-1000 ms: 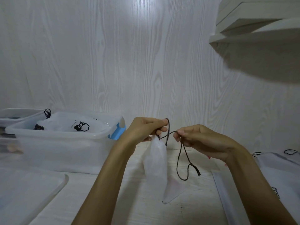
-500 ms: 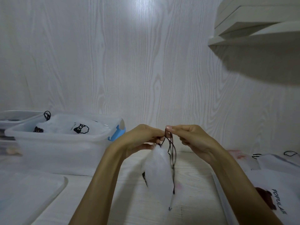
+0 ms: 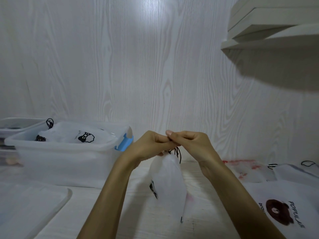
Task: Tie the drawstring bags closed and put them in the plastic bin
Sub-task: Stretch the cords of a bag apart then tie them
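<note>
Counting two hands (image 3: 172, 144), one held bag (image 3: 168, 180)

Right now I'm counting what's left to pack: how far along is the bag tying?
Done: one tied bag lies in the plastic bin. In hand: left hand and right hand pinch the black drawstring of a hanging bag. Left: several flat bags on the right.

Bags (image 3: 72, 136) in bin (image 3: 65, 163), left

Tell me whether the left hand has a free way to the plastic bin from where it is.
Probably yes. The left hand grips the bag and cord beside the right hand, and nothing stands between it and the open plastic bin to its left.
</note>
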Tool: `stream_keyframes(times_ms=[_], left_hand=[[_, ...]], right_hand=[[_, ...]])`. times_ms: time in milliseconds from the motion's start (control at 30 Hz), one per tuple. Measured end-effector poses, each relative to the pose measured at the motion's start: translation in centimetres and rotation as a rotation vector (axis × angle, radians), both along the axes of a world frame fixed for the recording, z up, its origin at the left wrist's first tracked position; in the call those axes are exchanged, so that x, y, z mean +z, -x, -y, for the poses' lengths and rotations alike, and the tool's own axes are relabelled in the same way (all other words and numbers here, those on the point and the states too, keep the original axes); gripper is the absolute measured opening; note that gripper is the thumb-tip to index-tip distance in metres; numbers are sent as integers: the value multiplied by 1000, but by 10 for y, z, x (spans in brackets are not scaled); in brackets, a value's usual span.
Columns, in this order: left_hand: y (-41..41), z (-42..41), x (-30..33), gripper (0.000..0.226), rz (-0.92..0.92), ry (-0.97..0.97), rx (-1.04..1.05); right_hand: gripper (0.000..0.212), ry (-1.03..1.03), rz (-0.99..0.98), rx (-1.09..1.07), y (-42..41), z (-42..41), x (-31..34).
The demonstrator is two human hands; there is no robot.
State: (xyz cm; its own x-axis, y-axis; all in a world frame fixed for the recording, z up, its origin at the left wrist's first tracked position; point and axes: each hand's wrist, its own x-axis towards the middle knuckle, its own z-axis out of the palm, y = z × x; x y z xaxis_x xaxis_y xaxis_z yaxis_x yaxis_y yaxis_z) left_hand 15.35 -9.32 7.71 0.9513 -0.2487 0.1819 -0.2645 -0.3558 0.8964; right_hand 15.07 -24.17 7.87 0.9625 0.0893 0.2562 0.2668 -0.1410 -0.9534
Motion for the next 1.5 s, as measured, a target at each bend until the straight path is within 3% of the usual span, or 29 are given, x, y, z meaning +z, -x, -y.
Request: stream_keyframes(times_ms=[100,267,433,533,633,733,900,1100,1167,1300,1400,1500], left_hand=[[2,-8,1,14,-47,40,-54],[3,-13,1,20,-76,93,-83],[5,-12,1,20,-82,110,-100],[4,-12,0,31,-85,119,-110],[4,-8,-1,22,-87,172,-77],[3,-5,-1,16,-90,232,-13],[6,-2,2,22,-113,170,52],[10,-4,4,21,-109,2,94],[13,-7,6,20,-137,-34,60],[18,-14,7,20,-185,-69,5],[20,-16,7,26,-205,-107,-23],[20,-16,5,29,-238,-160,-8]], right_hand=[[31,147,-50,103,-4,20,8],[20,438,-129,340,-2,42,10],[9,493,-53,240,-4,36,8],[10,435,-23,227,-6,38,7],[10,417,9,231,-6,39,9],[10,442,141,143,-6,36,11],[6,576,452,-18,-5,30,8],[12,985,711,-169,-5,29,6],[9,880,594,-55,-6,29,5],[10,399,123,305,-4,32,10],[12,303,-121,433,-6,36,8],[15,363,-238,460,-8,40,6]])
